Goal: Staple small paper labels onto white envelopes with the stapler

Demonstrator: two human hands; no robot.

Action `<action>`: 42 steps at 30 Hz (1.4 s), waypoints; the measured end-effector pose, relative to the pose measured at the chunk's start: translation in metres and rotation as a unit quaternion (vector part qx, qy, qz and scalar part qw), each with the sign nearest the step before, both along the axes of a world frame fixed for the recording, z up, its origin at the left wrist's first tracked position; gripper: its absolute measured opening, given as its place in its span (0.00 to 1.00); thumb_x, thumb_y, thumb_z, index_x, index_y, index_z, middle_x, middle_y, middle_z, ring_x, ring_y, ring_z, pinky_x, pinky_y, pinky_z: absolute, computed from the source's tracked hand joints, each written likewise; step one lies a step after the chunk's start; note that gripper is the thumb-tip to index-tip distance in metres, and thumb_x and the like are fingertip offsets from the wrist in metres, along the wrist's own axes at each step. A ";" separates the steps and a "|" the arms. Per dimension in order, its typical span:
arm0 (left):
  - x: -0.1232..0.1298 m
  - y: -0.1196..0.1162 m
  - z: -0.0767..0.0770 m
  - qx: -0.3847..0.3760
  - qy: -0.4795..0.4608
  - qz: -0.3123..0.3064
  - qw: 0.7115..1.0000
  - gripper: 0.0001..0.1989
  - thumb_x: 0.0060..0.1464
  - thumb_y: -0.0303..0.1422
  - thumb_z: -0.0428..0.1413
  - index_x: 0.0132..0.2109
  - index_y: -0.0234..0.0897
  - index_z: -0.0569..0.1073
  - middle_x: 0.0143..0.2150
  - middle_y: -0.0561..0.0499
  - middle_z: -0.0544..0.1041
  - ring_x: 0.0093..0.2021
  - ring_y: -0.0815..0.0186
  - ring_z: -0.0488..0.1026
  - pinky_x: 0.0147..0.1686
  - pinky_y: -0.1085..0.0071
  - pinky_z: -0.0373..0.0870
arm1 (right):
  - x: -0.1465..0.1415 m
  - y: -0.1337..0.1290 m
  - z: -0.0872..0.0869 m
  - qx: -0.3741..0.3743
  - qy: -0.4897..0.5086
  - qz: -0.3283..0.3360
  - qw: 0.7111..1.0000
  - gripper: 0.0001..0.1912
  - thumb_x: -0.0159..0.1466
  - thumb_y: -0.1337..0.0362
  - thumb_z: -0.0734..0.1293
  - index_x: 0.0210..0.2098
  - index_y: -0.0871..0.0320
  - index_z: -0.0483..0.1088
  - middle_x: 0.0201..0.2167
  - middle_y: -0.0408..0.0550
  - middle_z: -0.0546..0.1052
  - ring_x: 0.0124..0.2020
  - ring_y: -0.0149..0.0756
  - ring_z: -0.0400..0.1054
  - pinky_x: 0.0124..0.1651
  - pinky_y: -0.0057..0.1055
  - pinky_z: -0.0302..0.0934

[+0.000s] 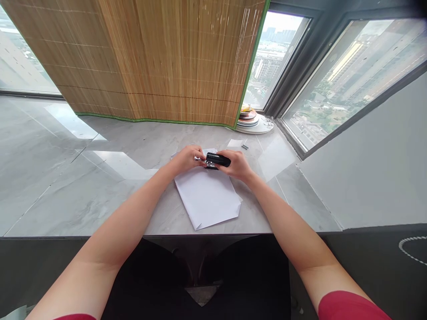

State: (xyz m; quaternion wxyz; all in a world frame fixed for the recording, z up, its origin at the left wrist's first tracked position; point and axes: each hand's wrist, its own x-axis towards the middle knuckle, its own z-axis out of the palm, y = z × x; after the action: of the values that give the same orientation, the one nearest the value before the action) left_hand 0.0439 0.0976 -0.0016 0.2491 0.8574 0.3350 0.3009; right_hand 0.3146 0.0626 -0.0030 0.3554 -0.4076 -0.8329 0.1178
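The grey, marble-patterned worktop spreads across the middle of the view, with pale patches of light on its surface. A brown slatted blind edged in green hangs over its far side, its lower edge at the worktop. To the right of it, dark-framed windows look out on buildings far below, and a plain white wall runs beneath the nearer pane. Bare forearms reach in from red sleeves at the bottom of the view. White paper lies on the worktop between them, one near corner slightly creased. In the far right corner, by the window frame, a stack of plates stands partly behind the blind. Both hands meet at the paper's far edge: the right hand is wrapped around the rear of a black stapler, while the left hand has its fingertips bunched at the stapler's front end; whether they pinch anything is too small to tell. Just beyond the right hand lie small grey strips, apart from the stapler.
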 end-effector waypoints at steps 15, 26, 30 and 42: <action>-0.016 -0.002 0.008 0.029 -0.066 -0.019 0.997 0.11 0.65 0.45 0.68 0.48 0.46 0.90 0.44 0.45 0.85 0.43 0.59 0.80 0.46 0.63 0.75 | 0.030 0.012 0.012 0.007 0.096 0.036 0.995 0.14 0.61 0.56 0.78 0.45 0.54 0.83 0.39 0.47 0.85 0.37 0.41 0.78 0.44 0.36 0.69; 0.013 -0.017 0.020 0.042 -0.033 -0.059 0.997 0.19 0.58 0.45 0.73 0.51 0.43 0.84 0.47 0.45 0.85 0.49 0.54 0.79 0.58 0.58 0.73 | 0.003 -0.017 0.024 -0.044 0.086 0.083 0.992 0.19 0.62 0.48 0.77 0.46 0.54 0.84 0.37 0.49 0.84 0.36 0.40 0.76 0.43 0.36 0.70; 0.007 -0.007 0.012 0.034 -0.007 0.121 0.992 0.18 0.69 0.47 0.63 0.55 0.40 0.82 0.56 0.40 0.83 0.59 0.50 0.75 0.64 0.54 0.69 | 0.017 -0.005 0.029 -0.036 0.103 -0.009 0.994 0.21 0.61 0.47 0.78 0.46 0.54 0.83 0.40 0.49 0.86 0.39 0.44 0.79 0.48 0.39 0.73; 0.002 0.006 -0.008 0.007 0.094 0.259 0.961 0.12 0.72 0.28 0.53 0.38 0.39 0.76 0.49 0.41 0.82 0.53 0.49 0.74 0.58 0.50 0.65 | 0.065 0.031 0.012 -0.079 0.019 -0.126 0.989 0.18 0.57 0.54 0.78 0.45 0.53 0.84 0.39 0.47 0.86 0.41 0.47 0.78 0.51 0.44 0.70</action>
State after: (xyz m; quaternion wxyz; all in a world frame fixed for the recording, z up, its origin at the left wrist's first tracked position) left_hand 0.0458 0.1037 -0.0093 0.1238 0.7675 0.5656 0.2751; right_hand 0.3792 0.0937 0.0094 0.3501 -0.5335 -0.7560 0.1456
